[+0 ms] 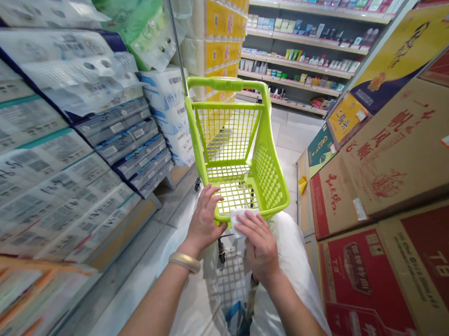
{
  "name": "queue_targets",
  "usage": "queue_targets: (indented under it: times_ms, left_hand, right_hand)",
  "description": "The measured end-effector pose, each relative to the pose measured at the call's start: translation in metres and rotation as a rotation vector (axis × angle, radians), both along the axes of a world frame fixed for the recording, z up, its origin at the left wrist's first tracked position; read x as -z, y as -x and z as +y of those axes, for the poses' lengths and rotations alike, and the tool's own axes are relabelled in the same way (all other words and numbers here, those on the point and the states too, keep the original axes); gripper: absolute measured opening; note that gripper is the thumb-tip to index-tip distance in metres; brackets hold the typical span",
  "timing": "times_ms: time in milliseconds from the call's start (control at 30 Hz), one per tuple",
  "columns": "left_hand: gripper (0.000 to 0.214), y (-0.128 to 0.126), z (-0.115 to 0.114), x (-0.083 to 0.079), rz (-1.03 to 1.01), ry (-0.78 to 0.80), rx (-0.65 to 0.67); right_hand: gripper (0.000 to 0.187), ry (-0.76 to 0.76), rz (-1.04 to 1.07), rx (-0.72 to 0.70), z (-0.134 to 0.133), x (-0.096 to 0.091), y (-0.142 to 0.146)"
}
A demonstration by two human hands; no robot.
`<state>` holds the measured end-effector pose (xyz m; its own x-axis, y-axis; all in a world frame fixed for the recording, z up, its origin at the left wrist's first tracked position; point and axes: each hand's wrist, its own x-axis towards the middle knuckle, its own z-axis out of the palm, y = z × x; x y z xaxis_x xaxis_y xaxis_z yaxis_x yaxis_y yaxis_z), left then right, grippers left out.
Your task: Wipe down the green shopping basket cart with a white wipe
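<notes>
in the head view, the green basket cart [280, 193] is standing in the middle of the aisle, between stacked paper packs [52, 185] on the left and stacked cartons [397, 150] on the right. the left hand [204, 215] is hovering loosely curved at the near left corner of the basket, thumb and fingers spread rather than clenched; whether they are touching the rim, i cannot tell. the right hand [259, 243] is holding a white cloth [239, 222] under its fingers, laying it over the near rim.

to be working this rim well, the right hand would best be keeping the cloth flat, pressing evenly and following the curve of the edge in short strokes, while the left hand would best be bracing the corner so the cart is not rolling on its wheels [221, 251]. a bunched cloth could be snagging in the lattice.

the cart is pointing its handle [225, 82] to the far end, towards the shelves [300, 39]. its long axis is running from near to far, leaning slightly left at the far end, with the basket's mouth facing up.
</notes>
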<state>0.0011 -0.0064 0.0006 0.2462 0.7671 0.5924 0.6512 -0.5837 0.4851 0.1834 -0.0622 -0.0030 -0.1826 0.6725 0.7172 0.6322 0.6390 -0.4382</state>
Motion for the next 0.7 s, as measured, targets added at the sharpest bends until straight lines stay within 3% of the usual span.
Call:
queue_targets:
  times_ms: [200, 300, 467, 700]
  left_hand:
    - [0.053, 0.000, 0.001, 0.000, 0.011, 0.004, -0.020]
    - [0.054, -0.001, 0.001, 0.000, 0.007, 0.002, -0.018]
    - [0.053, 0.003, 0.000, -0.001, 0.027, 0.002, -0.020]
    - [0.050, 0.007, 0.001, -0.002, 0.047, 0.002, -0.022]
  right_hand:
    - [0.035, -0.022, 0.165, 0.297, 0.017, -0.001, -0.050]
    - [0.037, -0.029, 0.115, 0.265, 0.012, -0.002, -0.032]
    - [0.044, 0.007, -0.018, 0.003, -0.001, -0.002, 0.004]
    - [0.040, 0.003, 0.172, 0.269, 0.013, -0.002, -0.039]
